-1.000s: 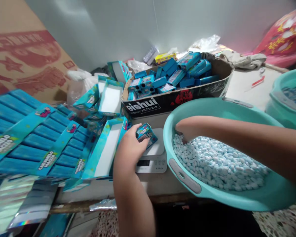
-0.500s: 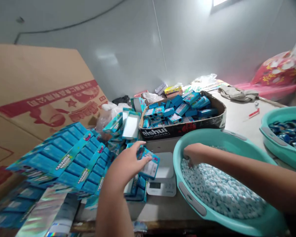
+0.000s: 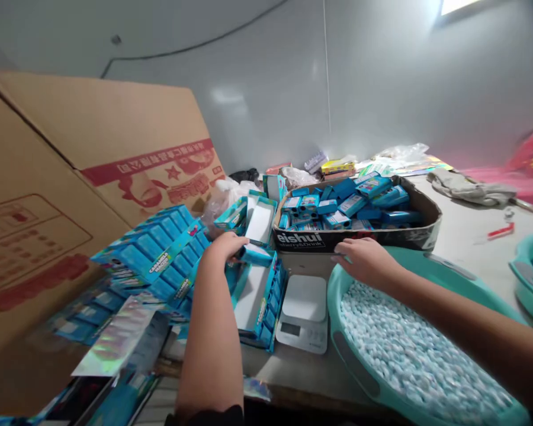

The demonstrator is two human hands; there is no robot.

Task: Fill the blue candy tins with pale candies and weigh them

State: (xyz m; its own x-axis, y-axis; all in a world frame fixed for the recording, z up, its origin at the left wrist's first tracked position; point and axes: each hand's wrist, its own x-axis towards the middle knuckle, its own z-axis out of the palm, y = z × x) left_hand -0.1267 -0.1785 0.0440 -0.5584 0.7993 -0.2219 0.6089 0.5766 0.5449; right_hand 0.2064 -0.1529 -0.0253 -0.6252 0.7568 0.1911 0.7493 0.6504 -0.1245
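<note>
My left hand [image 3: 228, 247] grips a small blue box [image 3: 256, 255] over an open display carton [image 3: 251, 299] with a white inside. Fingers curled together, my right hand [image 3: 365, 259] hovers at the far rim of a turquoise basin [image 3: 375, 381]. What it pinches, if anything, is too small to make out. Pale blue and white pellet-like pieces [image 3: 408, 337] fill much of the basin. Between carton and basin lies a white kitchen scale [image 3: 305, 299] with nothing on its plate. Behind it, a black cardboard tray [image 3: 359, 239] holds many small blue boxes [image 3: 337, 204].
Stacked blue display cartons [image 3: 160, 254] lean at the left before a big brown cardboard box [image 3: 151, 124]. A second turquoise basin [image 3: 528, 272] stands at the right edge. A grey cloth [image 3: 468, 186] and a red tool [image 3: 500, 231] lie on the table.
The camera has turned left. My left hand has carried the small box from beside the scale to above the open carton. My right hand has come up out of the pellets.
</note>
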